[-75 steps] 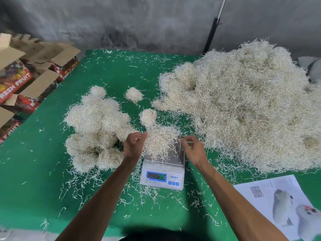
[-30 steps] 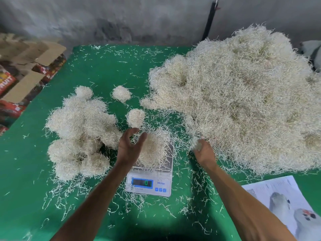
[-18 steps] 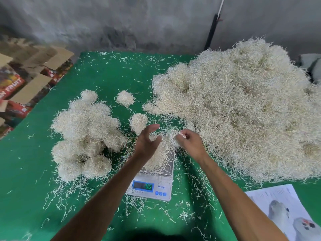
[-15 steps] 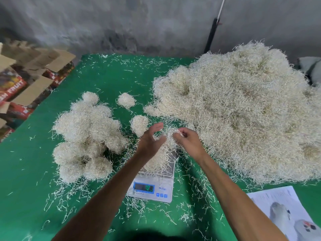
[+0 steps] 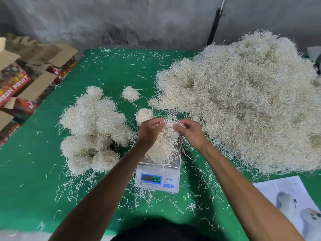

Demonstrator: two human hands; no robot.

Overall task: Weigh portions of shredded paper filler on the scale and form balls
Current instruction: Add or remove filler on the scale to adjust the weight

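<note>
We are pinching pale, wispy shreds with our left hand and right hand atop the loose tangled heap sitting on the scale.

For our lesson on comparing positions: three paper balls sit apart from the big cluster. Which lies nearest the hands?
The ball just beyond the left hand; the other two sit farther back on the green table.

My small white digital scale sits front-centre on the green felt table, w/ a loose pale shredded-paper portion on it. Finished paper balls left, big shred heap right, cardboard boxes far left, printed sheet front-right.
</note>
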